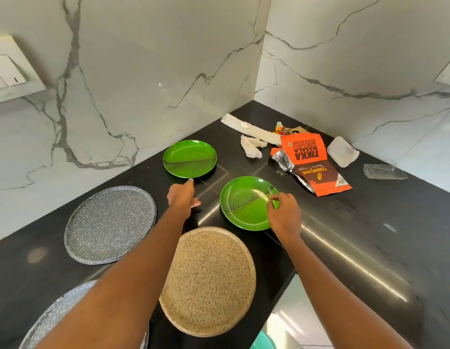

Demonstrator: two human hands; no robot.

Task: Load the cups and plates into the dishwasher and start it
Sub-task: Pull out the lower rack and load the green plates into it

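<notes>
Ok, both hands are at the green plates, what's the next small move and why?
Probably grip the far plate with the left hand: its fingertip only touches the near rim, while the right hand already pinches the near plate.

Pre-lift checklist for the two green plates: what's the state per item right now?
1. Grip of right hand on near green plate: ok, its fingers pinch the right rim.
2. Grip of left hand on far green plate: not ok, one fingertip only touches the near rim.
3. Both green plates bare of food: ok.
4. Clear of clutter: ok, the snack bag lies apart from both.
5. Gap between the near green plate and the tan plate: cannot tell, the rims look very close.
6. Door of the dishwasher open: cannot tell, it is out of view.
</notes>
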